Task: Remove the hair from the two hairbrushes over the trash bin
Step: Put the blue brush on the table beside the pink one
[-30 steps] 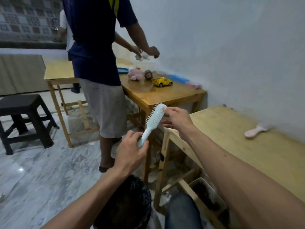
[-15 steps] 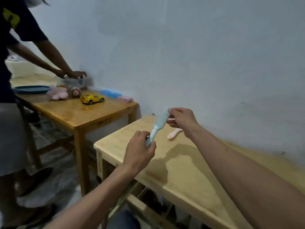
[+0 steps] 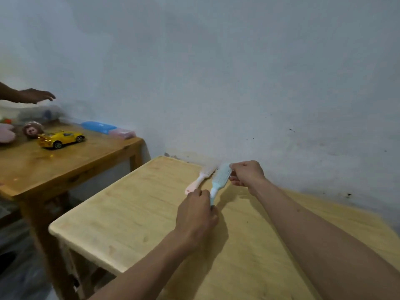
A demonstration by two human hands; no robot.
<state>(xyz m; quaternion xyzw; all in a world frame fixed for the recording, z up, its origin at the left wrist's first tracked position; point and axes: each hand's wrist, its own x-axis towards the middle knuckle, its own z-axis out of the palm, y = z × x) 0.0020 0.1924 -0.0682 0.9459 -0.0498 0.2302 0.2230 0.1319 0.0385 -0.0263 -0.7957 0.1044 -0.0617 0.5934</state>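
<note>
A light blue hairbrush (image 3: 219, 180) is held low over the pale wooden table (image 3: 134, 217), near the wall. My left hand (image 3: 195, 215) grips its handle end. My right hand (image 3: 245, 175) pinches the tip of its head. Just to its left a pink hairbrush (image 3: 200, 179) lies flat on the table, its head toward the wall and partly behind the blue one. The trash bin is out of view.
A darker wooden table (image 3: 71, 161) stands to the left with a yellow toy car (image 3: 61, 139), a small doll head (image 3: 32, 129), a pink plush (image 3: 6, 133) and blue and pink cases (image 3: 108, 128). Another person's hand (image 3: 32, 96) reaches over it.
My view swung right from the bin and floor to the pale table. Both hands carried the blue brush down beside the pink one. The other person's hand lifted off the left table.
</note>
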